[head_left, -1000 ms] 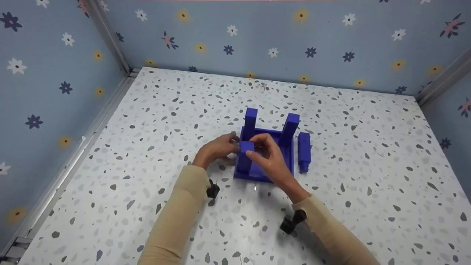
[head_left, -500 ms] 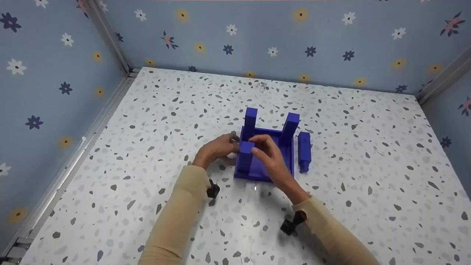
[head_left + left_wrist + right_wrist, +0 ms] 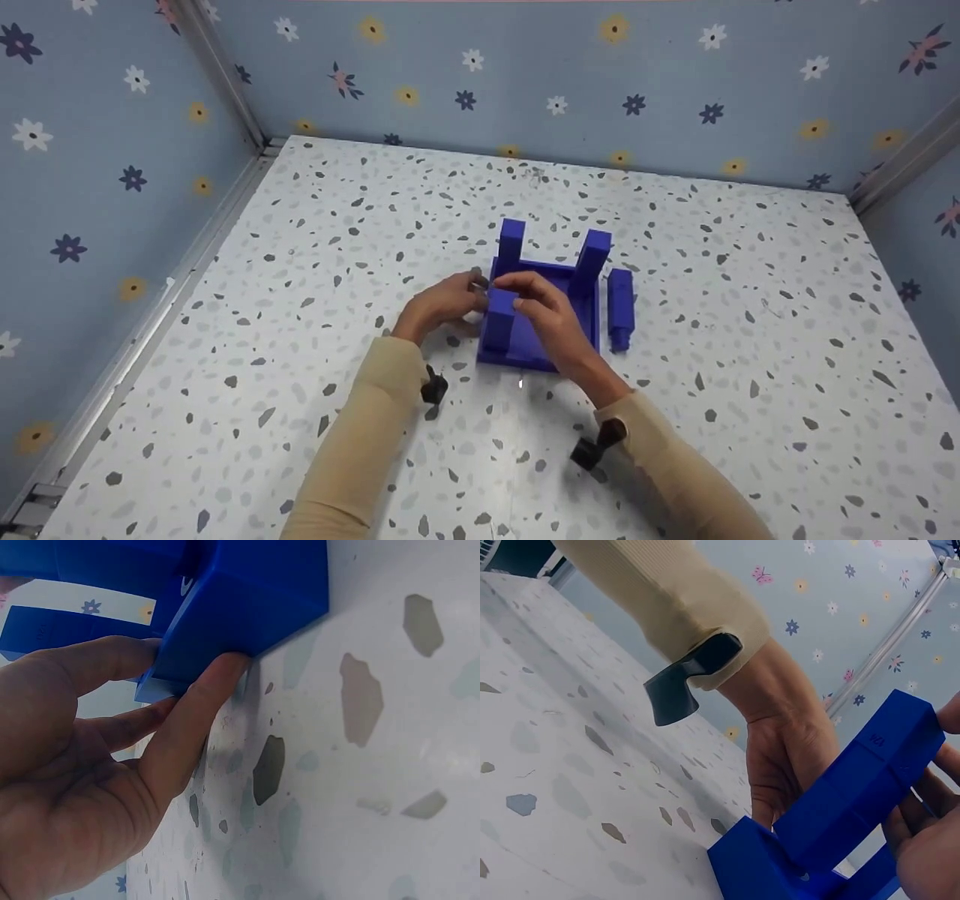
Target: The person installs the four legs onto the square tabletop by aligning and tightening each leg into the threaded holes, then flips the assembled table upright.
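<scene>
A blue square tabletop [image 3: 536, 343] lies underside up on the table, with three block-like legs standing on it. My left hand [image 3: 445, 300] grips its left edge; in the left wrist view the fingers [image 3: 199, 716] and thumb pinch the tabletop's side wall [image 3: 247, 607]. Around the upper end of the near-left leg [image 3: 499, 326] curl the thumb and fingers of my right hand [image 3: 556, 321]. The right wrist view shows this leg [image 3: 862, 776] tilted in the picture, fingertips at its top corner. The far-left leg [image 3: 511, 244] and far-right leg [image 3: 592, 259] stand untouched.
A loose blue leg [image 3: 620, 304] with a narrower, threaded-looking end lies right of the tabletop. The speckled white table [image 3: 750, 337] ends at flowered blue walls [image 3: 525, 67] at the back and sides. Black wrist mounts [image 3: 596, 446] stick out from both sleeves.
My right thumb has shifted from the near-left leg's front face to its right edge. The right index finger now reaches farther left behind the leg. The left hand stays put.
</scene>
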### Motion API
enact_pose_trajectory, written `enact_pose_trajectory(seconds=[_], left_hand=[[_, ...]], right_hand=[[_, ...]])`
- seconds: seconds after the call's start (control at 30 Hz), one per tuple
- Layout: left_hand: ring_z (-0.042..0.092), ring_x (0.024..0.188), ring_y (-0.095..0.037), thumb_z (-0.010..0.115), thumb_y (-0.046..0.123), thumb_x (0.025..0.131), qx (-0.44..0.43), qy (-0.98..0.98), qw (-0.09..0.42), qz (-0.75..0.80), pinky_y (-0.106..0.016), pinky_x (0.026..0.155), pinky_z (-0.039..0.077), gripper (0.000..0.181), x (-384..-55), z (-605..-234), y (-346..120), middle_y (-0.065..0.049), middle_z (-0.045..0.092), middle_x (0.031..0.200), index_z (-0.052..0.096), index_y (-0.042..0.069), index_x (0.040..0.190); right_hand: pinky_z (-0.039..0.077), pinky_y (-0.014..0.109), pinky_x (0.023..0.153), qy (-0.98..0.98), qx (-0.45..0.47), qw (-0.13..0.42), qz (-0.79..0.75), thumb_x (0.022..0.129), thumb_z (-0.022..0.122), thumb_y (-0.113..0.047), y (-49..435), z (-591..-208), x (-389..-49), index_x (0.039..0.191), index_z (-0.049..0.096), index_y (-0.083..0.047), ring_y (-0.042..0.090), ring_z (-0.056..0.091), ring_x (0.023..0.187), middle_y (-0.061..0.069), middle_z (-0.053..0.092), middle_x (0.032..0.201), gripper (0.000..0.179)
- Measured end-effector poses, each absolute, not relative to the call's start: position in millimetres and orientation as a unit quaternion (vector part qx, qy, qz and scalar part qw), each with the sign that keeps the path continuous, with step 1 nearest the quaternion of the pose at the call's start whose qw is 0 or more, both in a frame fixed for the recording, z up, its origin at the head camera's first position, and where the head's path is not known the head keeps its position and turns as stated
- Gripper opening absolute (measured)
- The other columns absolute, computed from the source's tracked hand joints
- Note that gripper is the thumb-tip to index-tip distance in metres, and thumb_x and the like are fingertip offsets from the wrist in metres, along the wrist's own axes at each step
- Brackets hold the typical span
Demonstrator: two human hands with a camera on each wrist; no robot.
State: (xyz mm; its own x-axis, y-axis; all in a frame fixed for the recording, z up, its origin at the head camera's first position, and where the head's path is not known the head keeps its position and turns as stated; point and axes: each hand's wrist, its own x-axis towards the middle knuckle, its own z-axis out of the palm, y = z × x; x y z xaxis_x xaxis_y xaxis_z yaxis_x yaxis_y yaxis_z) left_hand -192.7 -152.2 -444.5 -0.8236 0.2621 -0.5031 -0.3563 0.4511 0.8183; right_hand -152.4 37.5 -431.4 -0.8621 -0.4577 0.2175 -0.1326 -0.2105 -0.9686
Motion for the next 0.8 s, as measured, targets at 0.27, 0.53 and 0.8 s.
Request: enact_pose_trajectory(seconds=[0.27, 0.53, 0.8], left_hand=[[0.057, 0.117, -0.027, 0.055, 0.031, 0.095, -0.007, 0.810, 0.287, 0.511, -0.039, 0.096, 0.051, 0.045, -192.8, -445.1, -152.8, -0.010, 0.056, 0.131, 0.047, 0.010, 0.134], [0.055, 0.120, -0.026, 0.057, 0.021, 0.091, -0.016, 0.796, 0.293, 0.530, -0.035, 0.090, 0.055, 0.054, -193.4, -445.6, -152.1, -0.012, 0.053, 0.135, 0.040, 0.007, 0.141], [0.056, 0.119, -0.027, 0.059, 0.015, 0.089, -0.022, 0.790, 0.292, 0.539, -0.034, 0.084, 0.057, 0.059, -194.3, -446.5, -151.3, -0.014, 0.054, 0.133, 0.037, 0.006, 0.143]], right_hand=[[0.049, 0.030, 0.095, 0.580, -0.242, 0.154, -0.763, 0.090, 0.038, -0.001, 37.0, -429.9, -155.2, 0.123, 0.055, 0.010, 0.026, 0.056, 0.111, 0.026, 0.054, 0.125, 0.038], [0.047, 0.026, 0.090, 0.584, -0.247, 0.151, -0.758, 0.093, 0.046, -0.006, 38.4, -431.1, -153.7, 0.124, 0.052, 0.009, 0.018, 0.054, 0.107, 0.013, 0.056, 0.120, 0.035], [0.046, 0.027, 0.088, 0.629, -0.234, 0.118, -0.732, 0.092, 0.055, -0.009, 39.2, -431.8, -151.3, 0.121, 0.053, 0.004, 0.018, 0.053, 0.105, 0.007, 0.057, 0.114, 0.032]])
